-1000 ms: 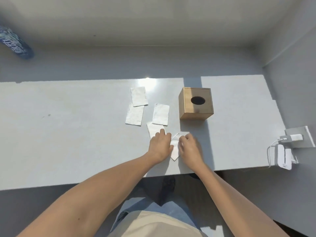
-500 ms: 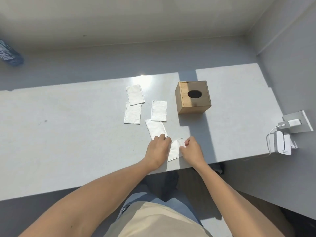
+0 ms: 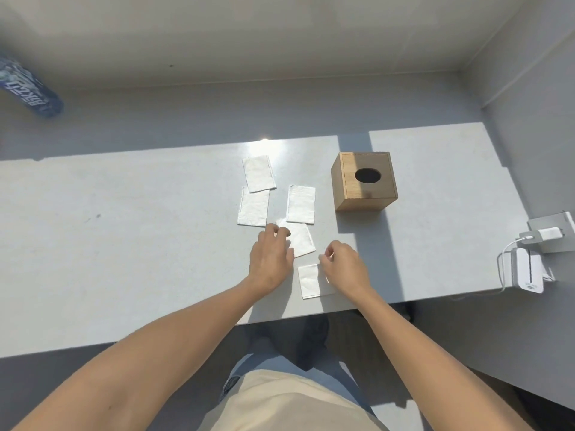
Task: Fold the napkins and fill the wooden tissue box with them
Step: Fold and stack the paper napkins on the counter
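Observation:
A wooden tissue box (image 3: 364, 181) with a dark oval hole on top stands at the right of the grey table (image 3: 124, 244). Several folded white napkins lie left of it: one farthest back (image 3: 259, 173), one below it (image 3: 253, 206), one nearer the box (image 3: 301, 204), and one (image 3: 300, 239) whose left edge lies under the fingertips of my left hand (image 3: 271, 255). A small folded napkin (image 3: 309, 281) lies flat near the front edge, partly under my right hand (image 3: 340, 264), whose fingers are curled with nothing in them.
A white charger and cable (image 3: 525, 269) hang at a wall socket (image 3: 550, 234) off the table's right end. A blue printed bottle (image 3: 28, 87) lies on the ledge at far left. The table's front edge runs just below my hands.
Both hands have let go of the small napkin, which now lies folded on the table. My left hand has moved up to the napkin behind it; my right hand has lifted.

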